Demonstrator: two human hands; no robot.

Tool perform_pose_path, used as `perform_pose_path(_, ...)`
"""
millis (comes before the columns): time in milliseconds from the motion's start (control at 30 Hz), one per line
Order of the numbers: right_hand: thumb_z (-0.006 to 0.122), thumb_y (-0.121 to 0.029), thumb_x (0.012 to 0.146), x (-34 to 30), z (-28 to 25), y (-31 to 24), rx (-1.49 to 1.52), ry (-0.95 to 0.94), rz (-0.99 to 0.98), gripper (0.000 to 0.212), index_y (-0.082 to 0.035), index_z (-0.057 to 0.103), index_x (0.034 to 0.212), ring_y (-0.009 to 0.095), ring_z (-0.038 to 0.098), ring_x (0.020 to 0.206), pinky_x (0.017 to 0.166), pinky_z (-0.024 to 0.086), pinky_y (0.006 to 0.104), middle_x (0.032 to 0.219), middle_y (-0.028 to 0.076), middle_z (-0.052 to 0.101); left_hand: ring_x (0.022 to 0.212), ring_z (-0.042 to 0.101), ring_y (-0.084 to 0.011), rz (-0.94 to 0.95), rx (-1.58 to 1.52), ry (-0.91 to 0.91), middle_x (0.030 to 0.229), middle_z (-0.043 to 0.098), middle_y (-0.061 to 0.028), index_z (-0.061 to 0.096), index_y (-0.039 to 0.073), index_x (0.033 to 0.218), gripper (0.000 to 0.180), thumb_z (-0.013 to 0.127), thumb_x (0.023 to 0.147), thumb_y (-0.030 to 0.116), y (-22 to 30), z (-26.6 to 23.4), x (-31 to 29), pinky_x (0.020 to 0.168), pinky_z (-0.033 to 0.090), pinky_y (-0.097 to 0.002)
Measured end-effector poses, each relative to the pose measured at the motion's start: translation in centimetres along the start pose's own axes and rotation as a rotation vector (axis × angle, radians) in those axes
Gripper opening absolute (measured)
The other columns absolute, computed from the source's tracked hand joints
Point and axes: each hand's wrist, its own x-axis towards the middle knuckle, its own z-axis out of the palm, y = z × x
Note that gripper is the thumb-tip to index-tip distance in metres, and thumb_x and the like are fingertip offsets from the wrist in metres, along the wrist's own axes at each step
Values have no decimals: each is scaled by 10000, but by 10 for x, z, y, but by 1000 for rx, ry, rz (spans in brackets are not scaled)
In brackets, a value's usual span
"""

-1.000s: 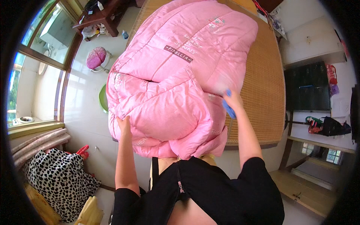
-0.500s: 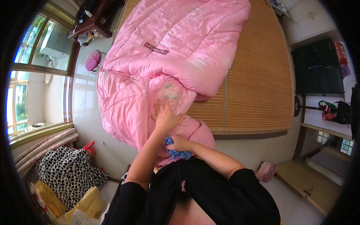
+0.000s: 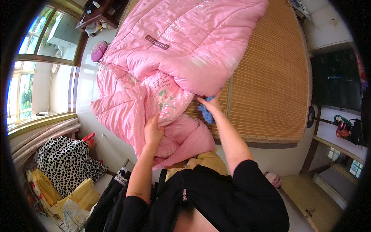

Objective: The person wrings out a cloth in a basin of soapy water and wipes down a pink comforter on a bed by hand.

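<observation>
A thick pink quilt with a flower print spreads over the bed, its near part bunched and folded back toward me. My left hand grips a fold of this near part, fingers closed on the fabric. To the right, my right hand reaches to the quilt's lower right edge, over the bed mat. Closed in that hand is a crumpled blue cloth, which hangs below the fingers. Whether the right fingertips also pinch the quilt, I cannot tell.
A brown slatted bamboo mat covers the bed. A black-and-white spotted cloth and yellow bags lie at the lower left, below a window. A purple round stool stands left of the bed, cabinets at the right.
My right hand has carried the blue cloth from near my body forward and right to the quilt's edge. The left hand has drawn back, and the near quilt part has shifted and folded over.
</observation>
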Motion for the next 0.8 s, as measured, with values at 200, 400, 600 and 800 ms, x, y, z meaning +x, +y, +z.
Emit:
perform_pose_path(200,660,-276,899,134,-50,-83,707,310,284,464,27,549,1233,227,595,1020,903,477,350,1122,131,638,818,682,-196,-11,-292,17,844,698,-143,677,-29,1043,408,627,640,8,88,-104,-24,746,515,-313)
perform_pose_path(400,708,-175,796,201,-281,-312,-162,208,-456,249,24,666,941,117,601,772,678,492,324,844,56,689,861,672,-217,403,-618,-498,927,690,-159,609,-27,1166,505,700,676,56,177,-155,-34,795,512,-327)
perform_pose_path(600,642,-138,823,191,-394,-164,-981,226,28,349,-141,655,1171,342,656,968,803,513,430,1052,145,692,1043,619,-330,481,-460,-889,1119,632,-238,461,-39,1337,788,751,731,371,233,24,10,918,472,-376)
perform_pose_path(800,728,-291,794,94,-362,-44,-527,44,139,560,-81,559,1285,291,671,965,806,528,402,1055,180,684,1148,543,-401,559,-111,-967,1260,529,-310,404,-73,1374,876,617,807,560,174,125,-25,1009,405,-421)
